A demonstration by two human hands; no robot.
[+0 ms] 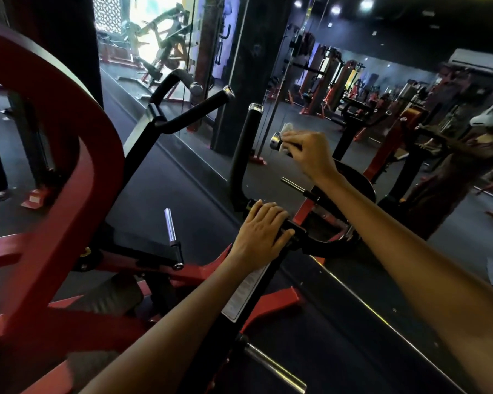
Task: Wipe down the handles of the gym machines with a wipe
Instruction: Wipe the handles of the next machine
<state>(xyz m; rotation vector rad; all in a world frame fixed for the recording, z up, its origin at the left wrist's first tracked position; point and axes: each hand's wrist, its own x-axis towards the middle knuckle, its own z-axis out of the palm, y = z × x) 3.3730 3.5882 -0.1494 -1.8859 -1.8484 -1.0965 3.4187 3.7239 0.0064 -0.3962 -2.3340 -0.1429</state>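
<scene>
A red and black gym machine [54, 172] fills the left and centre, standing beside a mirror wall. Its upright black handle [246, 137] rises with a chrome cap at the top. Just right of it, a shorter black handle [278, 142] ends in a chrome cap. The right hand [310, 150], arm stretched forward, curls round this handle, pressing a crumpled white wipe [287, 129] against it. The left hand [264, 231] lies over the machine's black bar [295, 227], fingers bent loosely across it.
</scene>
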